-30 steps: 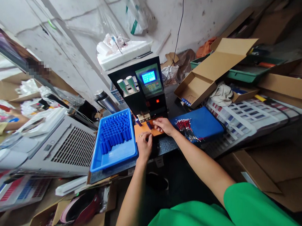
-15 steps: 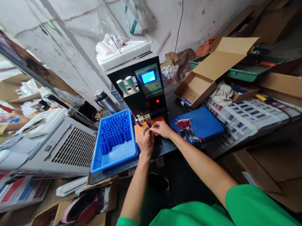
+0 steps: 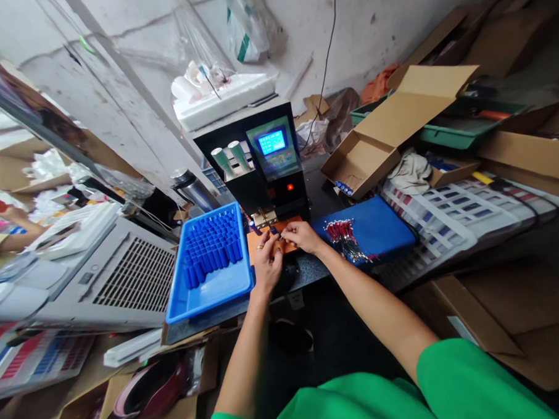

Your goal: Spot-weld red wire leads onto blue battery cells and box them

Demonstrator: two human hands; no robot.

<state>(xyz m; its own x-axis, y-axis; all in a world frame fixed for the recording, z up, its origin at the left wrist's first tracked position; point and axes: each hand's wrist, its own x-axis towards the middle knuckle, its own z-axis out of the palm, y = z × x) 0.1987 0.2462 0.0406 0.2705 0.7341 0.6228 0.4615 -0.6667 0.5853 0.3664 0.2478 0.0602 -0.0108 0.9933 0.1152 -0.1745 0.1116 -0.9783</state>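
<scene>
My left hand (image 3: pixel 269 264) is over the orange board (image 3: pixel 254 252), its thumb and fingers apart. Its fingertips are close to a dark blue cylindrical cell (image 3: pixel 274 230) under the machine's metal tips; whether they touch it I cannot tell. Another blue cell (image 3: pixel 254 228) is at the board's left. From the right, my right hand (image 3: pixel 303 237) pinches something too small to make out, right by the cell. Behind both hands stands a black spot-welding machine (image 3: pixel 279 194) with a lit screen. Red and black wire leads (image 3: pixel 342 236) lie bunched on a blue pad (image 3: pixel 382 230).
A blue tray (image 3: pixel 209 299) holding rows of blue cells stands left of the board. Beyond it is a steel flask (image 3: pixel 196 189). An open cardboard box (image 3: pixel 365 153) sits at the back right. Another person's arm (image 3: pixel 23 230) shows at far left.
My left hand's fingers have spread apart and shifted slightly left, away from my right fingertips. The right hand stays pinched near the cell. The view has shifted slightly.
</scene>
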